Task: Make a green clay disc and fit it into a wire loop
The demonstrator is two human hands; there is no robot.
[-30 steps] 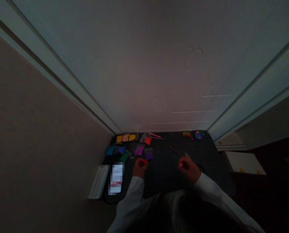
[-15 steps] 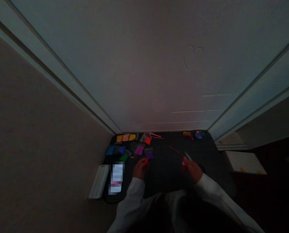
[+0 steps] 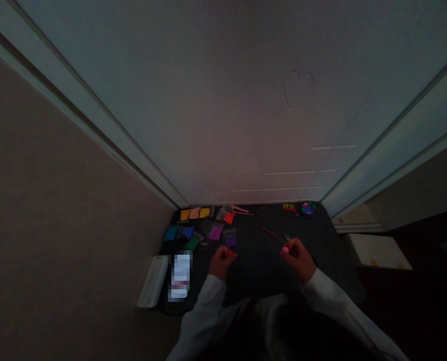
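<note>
The red lump [image 3: 230, 253] sat pinched in the nearly closed left hand [image 3: 220, 261]; the right hand [image 3: 297, 258] gripped a pink lump [image 3: 285, 249] at its fingertips, seemingly kept apart so the colours stayed clean. Packets [image 3: 216, 232] lay beyond, likely for easy reach.

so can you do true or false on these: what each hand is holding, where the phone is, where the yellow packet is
1. The left hand holds a red lump in its fingers. True.
2. The right hand holds a green lump. False: it holds a pink lump.
3. The phone lies to the left of both hands. True.
4. The yellow packet lies against the phone. False: it lies near the wall, beside the peach packet.
</note>
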